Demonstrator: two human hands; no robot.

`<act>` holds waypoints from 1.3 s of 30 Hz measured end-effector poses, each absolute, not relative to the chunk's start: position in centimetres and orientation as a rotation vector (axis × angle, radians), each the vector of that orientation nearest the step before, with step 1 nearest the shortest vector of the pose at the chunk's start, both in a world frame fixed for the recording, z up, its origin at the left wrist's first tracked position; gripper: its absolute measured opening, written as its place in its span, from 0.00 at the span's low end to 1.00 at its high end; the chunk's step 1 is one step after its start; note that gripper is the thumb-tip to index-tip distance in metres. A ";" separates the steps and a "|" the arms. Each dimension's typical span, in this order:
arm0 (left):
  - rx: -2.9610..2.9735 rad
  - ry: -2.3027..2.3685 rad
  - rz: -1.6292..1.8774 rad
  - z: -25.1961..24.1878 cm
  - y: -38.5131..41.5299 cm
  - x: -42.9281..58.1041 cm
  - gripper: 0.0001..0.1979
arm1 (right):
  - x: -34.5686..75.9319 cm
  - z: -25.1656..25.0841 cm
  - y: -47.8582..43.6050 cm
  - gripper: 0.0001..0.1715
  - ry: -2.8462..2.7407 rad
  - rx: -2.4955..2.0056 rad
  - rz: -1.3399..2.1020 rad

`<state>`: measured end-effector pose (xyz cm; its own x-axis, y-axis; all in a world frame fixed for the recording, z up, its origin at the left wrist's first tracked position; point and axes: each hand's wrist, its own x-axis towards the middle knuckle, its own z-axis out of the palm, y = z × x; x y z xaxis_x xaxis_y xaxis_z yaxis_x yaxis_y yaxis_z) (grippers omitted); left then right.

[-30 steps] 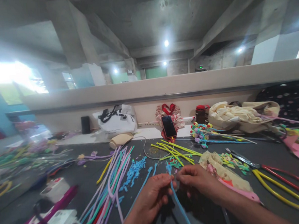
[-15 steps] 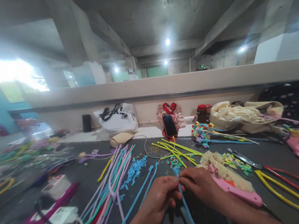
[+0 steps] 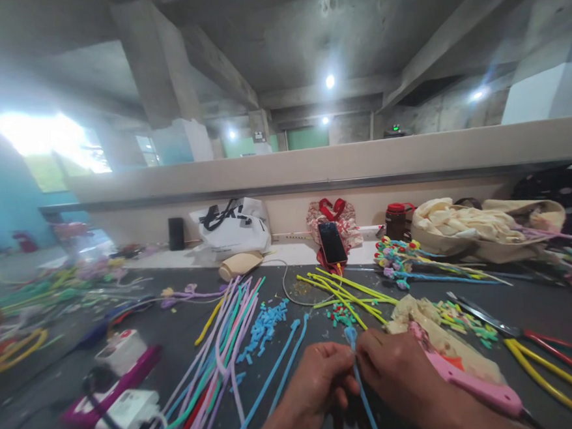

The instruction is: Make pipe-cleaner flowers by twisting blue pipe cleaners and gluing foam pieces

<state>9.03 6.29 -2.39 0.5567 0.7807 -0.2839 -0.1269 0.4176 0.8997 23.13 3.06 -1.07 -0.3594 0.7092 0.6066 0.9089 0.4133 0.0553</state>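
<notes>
Both hands meet at a blue pipe cleaner [image 3: 368, 405] at the front of the table. Its upper end is bent into a small bunched tip [image 3: 350, 335], and the rest hangs down toward me. My left hand [image 3: 320, 385] pinches it just below that tip with thumb and forefinger. On the other side my right hand [image 3: 399, 373] is closed against the same spot, its fingertips partly hidden. Two more blue pipe cleaners [image 3: 277, 365] with bent tips lie left of my hands. Short cut blue pieces [image 3: 265, 330] are heaped beyond them.
Left lie a bundle of pastel pipe cleaners [image 3: 222, 356] and a power strip with white plugs [image 3: 128, 412]. Yellow pipe cleaners [image 3: 350, 292] and a phone [image 3: 332, 242] are ahead. A pink glue gun [image 3: 479, 384] and scissors [image 3: 489, 318] lie right, with finished flower stems [image 3: 392, 259] behind.
My view has turned slightly left, so everything sits further right in the picture. My right hand's fingers have curled in more; both hands stay on the blue pipe cleaner.
</notes>
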 end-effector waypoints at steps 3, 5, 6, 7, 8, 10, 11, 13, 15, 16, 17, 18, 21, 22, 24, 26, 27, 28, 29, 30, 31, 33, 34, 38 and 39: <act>0.988 0.817 0.662 -2.2 6.2 9.1 0.13 | 23.3 -1.3 3.2 0.11 -2.147 -1.418 -0.403; 1.002 0.820 0.654 -2.1 6.2 9.1 0.13 | 23.5 -1.4 3.2 0.10 -2.140 -1.447 -0.239; 1.007 0.812 0.654 -2.1 6.3 9.1 0.14 | 23.5 -1.3 3.2 0.09 -2.135 -1.458 -0.147; 1.008 0.803 0.658 -2.0 6.3 9.1 0.13 | 23.6 -1.2 3.2 0.08 -2.123 -1.467 -0.063; 1.007 0.786 0.666 -1.9 6.3 9.1 0.13 | 23.6 -1.1 3.2 0.08 -2.105 -1.475 0.011; 0.998 0.748 0.677 -1.7 6.2 9.0 0.13 | 23.7 -0.6 3.4 0.09 -2.052 -1.485 0.126; 0.989 0.738 0.678 -1.5 6.2 9.0 0.13 | 23.8 -0.4 3.5 0.09 -2.023 -1.495 0.169; 0.963 0.748 0.676 -1.1 6.2 8.8 0.12 | 24.1 0.0 3.9 0.09 -1.960 -1.538 0.224; 0.930 0.776 0.684 -0.9 6.2 8.7 0.11 | 24.5 0.3 4.3 0.10 -1.889 -1.603 0.239; 0.917 0.783 0.692 -0.8 6.2 8.6 0.10 | 24.8 0.4 4.5 0.11 -1.857 -1.627 0.249; 0.908 0.784 0.699 -0.8 6.2 8.5 0.10 | 25.0 0.5 4.6 0.12 -1.838 -1.636 0.270; 0.902 0.782 0.702 -0.8 6.2 8.5 0.10 | 25.2 0.5 4.7 0.13 -1.836 -1.630 0.302; 0.905 0.765 0.701 -0.8 6.1 8.4 0.09 | 25.1 0.8 4.6 0.15 -1.861 -1.598 0.431; 0.912 0.759 0.703 -0.8 6.1 8.4 0.10 | 24.9 0.9 4.5 0.14 -1.871 -1.576 0.480; 0.933 0.747 0.707 -0.9 6.1 8.5 0.11 | 24.4 1.1 4.1 0.11 -1.894 -1.500 0.571; 0.946 0.741 0.708 -1.0 6.0 8.5 0.11 | 24.0 1.2 3.8 0.10 -1.937 -1.406 0.609; 0.948 0.737 0.711 -1.1 6.0 8.6 0.11 | 23.9 1.0 3.6 0.10 -1.965 -1.382 0.596; 0.948 0.731 0.716 -1.2 6.0 8.6 0.10 | 23.9 0.8 3.6 0.11 -1.992 -1.380 0.558; 0.963 0.718 0.716 -1.3 6.1 8.7 0.10 | 23.9 0.6 3.5 0.11 -2.024 -1.390 0.507; 0.973 0.712 0.701 -1.4 6.1 8.7 0.10 | 24.1 0.2 3.5 0.11 -2.060 -1.406 0.449; 0.985 0.715 0.695 -1.5 6.1 8.8 0.09 | 24.2 -0.2 3.6 0.11 -2.093 -1.422 0.389; 1.008 0.746 0.702 -1.5 6.1 8.9 0.07 | 24.5 -0.9 3.6 0.10 -2.170 -1.438 0.290; 1.011 0.761 0.709 -1.5 6.1 9.0 0.07 | 24.6 -1.1 3.6 0.10 -2.201 -1.445 0.244; 1.025 0.787 0.730 -1.4 5.8 9.2 0.05 | 24.6 -1.4 3.4 0.09 -2.224 -1.510 0.086; 1.032 0.790 0.728 -1.4 5.8 9.2 0.05 | 24.5 -1.4 3.3 0.08 -2.209 -1.524 0.054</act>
<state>9.24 5.76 -1.44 0.5220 0.8249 -0.2172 -0.1498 0.3393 0.9287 24.50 3.34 -1.38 -0.2857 0.8953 0.3418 0.8774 0.3878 -0.2824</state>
